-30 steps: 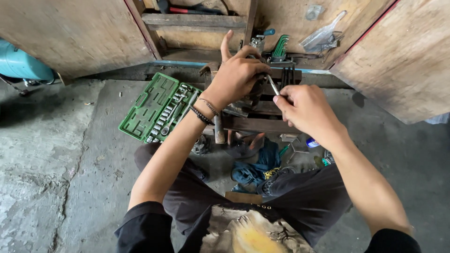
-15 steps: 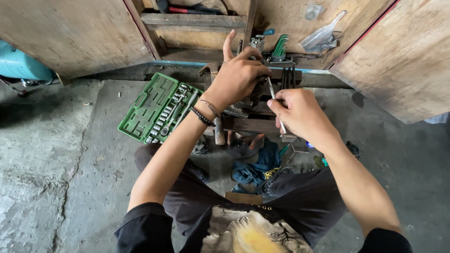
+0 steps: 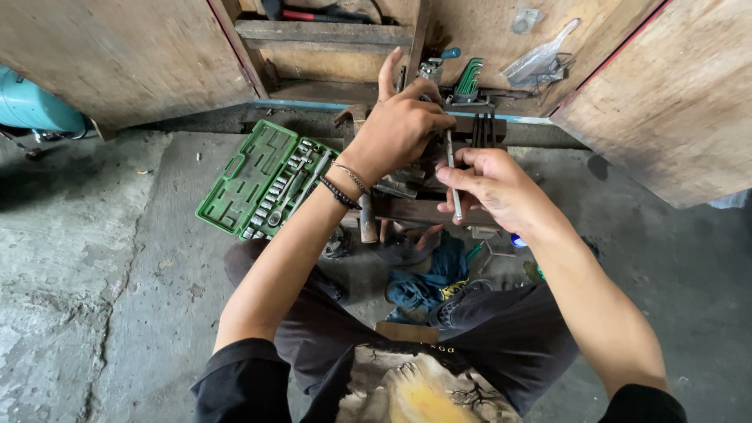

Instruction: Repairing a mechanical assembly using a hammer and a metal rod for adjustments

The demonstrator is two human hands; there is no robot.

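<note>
My left hand (image 3: 398, 129) is closed over a dark metal part near the top middle, index finger sticking up. My right hand (image 3: 493, 184) pinches a thin silver tool shaft (image 3: 452, 174) that stands upright between the two hands, its upper end reaching under my left palm. Both hands hover over a dark wooden block (image 3: 423, 210) set in front of my knees. What the left hand covers is mostly hidden.
An open green socket set case (image 3: 251, 176) lies on the concrete floor to the left. A set of green hex keys (image 3: 468, 78) stands in the open wooden cabinet ahead. A hammer (image 3: 366, 223), blue cloth (image 3: 427, 282) and small tools lie below the block. A teal tank (image 3: 35, 106) sits far left.
My right hand slid down and left along the silver shaft, bringing it more upright. The left hand stayed clamped on the part.
</note>
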